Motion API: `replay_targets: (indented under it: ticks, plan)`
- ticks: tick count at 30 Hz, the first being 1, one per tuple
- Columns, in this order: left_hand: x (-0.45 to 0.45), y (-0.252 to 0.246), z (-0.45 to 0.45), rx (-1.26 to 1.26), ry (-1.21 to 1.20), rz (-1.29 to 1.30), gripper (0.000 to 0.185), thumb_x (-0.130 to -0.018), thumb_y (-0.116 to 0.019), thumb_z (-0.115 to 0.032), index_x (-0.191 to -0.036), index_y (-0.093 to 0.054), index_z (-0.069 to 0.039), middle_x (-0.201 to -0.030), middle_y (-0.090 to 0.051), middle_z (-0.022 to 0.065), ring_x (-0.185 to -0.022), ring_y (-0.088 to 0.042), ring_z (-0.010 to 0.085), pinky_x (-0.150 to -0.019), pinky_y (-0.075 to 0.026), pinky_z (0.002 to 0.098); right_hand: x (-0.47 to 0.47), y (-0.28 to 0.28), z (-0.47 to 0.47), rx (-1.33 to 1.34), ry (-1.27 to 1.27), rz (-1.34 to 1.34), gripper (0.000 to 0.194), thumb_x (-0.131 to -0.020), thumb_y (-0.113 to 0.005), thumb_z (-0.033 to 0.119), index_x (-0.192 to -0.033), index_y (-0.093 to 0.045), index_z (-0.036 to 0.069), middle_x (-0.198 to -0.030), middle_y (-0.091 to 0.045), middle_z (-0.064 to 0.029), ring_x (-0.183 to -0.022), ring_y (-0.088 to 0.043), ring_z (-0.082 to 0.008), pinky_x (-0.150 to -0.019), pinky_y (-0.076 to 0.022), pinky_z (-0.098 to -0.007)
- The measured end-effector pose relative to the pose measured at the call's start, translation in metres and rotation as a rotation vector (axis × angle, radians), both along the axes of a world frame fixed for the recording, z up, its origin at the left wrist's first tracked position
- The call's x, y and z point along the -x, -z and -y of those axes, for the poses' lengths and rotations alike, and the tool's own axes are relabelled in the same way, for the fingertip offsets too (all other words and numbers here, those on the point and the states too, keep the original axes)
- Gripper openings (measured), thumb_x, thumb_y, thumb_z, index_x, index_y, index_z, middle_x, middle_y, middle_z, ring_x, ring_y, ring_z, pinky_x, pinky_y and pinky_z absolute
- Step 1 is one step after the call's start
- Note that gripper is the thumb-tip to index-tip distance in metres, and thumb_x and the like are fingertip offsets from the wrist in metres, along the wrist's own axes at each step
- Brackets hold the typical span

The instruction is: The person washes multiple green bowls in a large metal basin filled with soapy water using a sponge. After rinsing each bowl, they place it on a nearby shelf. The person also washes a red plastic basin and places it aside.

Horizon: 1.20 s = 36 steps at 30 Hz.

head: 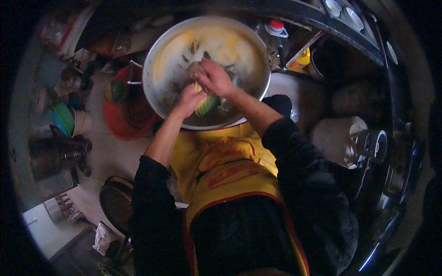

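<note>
A large round metal basin (147,81) lies before me, with cloudy liquid and yellowish-white matter in it. Small dark and pale pieces show on its surface. Over the basin, my left hand (190,100) grips a green and pale yellow striped thing (208,104), which looks like a vegetable; blur and my fingers hide its exact kind. My right hand (217,77) is just beyond it, fingers bent against a greyish-brown thing (194,70) at the far end. Whether that is part of the same piece, I cannot tell.
Left of the basin, a red plastic tub (117,120) on the floor holds a dark green, tan-sided object (117,91). Further left are stacked buckets (82,122). A red-capped plastic jug (276,27) stands at the far right, near a yellow container (303,58). A pale sack-like bundle (331,138) lies right.
</note>
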State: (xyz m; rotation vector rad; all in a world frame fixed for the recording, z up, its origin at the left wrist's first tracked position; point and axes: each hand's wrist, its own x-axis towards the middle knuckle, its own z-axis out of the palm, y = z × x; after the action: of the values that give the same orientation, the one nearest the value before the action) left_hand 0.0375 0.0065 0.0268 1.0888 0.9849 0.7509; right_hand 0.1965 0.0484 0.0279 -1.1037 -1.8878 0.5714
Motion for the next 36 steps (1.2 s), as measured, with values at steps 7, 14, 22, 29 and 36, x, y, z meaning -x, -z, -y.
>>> replay_targets:
  ticks: [7, 14, 22, 29, 36]
  plan:
    - [0.03, -0.021, 0.01, 0.098, -0.007, 0.158, 0.029, -0.083, -0.063, -0.008, -0.11, -0.059, 0.0, -0.098, -0.065, 0.0076, -0.087, -0.063, 0.0175, -0.079, -0.051, 0.0307, -0.038, 0.026, -0.024, 0.745, -0.068, -0.733, 0.042, -0.092, -0.05, 0.038, -0.107, -0.061, 0.001, -0.098, -0.065, -0.0077, -0.084, -0.06, -0.0176, -0.076, -0.0478, -0.0322]
    - [0.027, -0.032, -0.013, 0.225, -0.51, 0.645, 0.034, -0.085, -0.06, -0.01, -0.117, -0.055, 0.0, -0.115, -0.059, 0.0105, -0.107, -0.056, 0.0231, -0.093, -0.046, 0.0377, -0.009, 0.044, 0.024, 0.85, 0.228, -1.188, 0.061, -0.09, -0.049, 0.049, -0.137, -0.039, 0.012, -0.134, -0.045, -0.0109, -0.12, -0.045, -0.0249, -0.096, -0.0398, -0.0422]
    - [-0.02, -0.01, 0.035, -0.598, -0.325, -0.258, 0.024, -0.084, -0.066, -0.018, -0.095, -0.063, 0.003, -0.085, -0.068, 0.0143, -0.078, -0.066, 0.0251, -0.069, -0.049, 0.0353, 0.012, 0.044, 0.007, 1.104, 0.328, -1.406, 0.041, -0.095, -0.045, 0.038, -0.107, -0.06, 0.002, -0.096, -0.065, -0.0132, -0.084, -0.063, -0.0271, -0.076, -0.0503, -0.044]
    - [-0.03, -0.005, 0.039, -0.884, -0.111, -0.768, 0.024, -0.083, -0.063, -0.02, -0.076, -0.057, 0.002, -0.073, -0.06, 0.0235, -0.071, -0.059, 0.0427, -0.062, -0.046, 0.0489, -0.003, 0.049, 0.015, 1.166, 0.234, -1.526, 0.045, -0.093, -0.047, 0.046, -0.109, -0.06, 0.006, -0.097, -0.064, -0.0145, -0.084, -0.063, -0.0295, -0.076, -0.0515, -0.0461]
    - [-0.049, 0.023, 0.023, -0.718, -0.011, -0.918, 0.012, -0.081, -0.055, -0.009, -0.089, -0.06, -0.001, -0.082, -0.062, 0.0234, -0.079, -0.059, 0.0439, -0.069, -0.047, 0.0498, -0.029, 0.029, 0.056, 0.987, 0.068, -1.228, 0.053, -0.085, -0.062, 0.046, -0.118, -0.053, 0.005, -0.102, -0.061, -0.0099, -0.085, -0.059, -0.0222, -0.072, -0.0499, -0.0371]
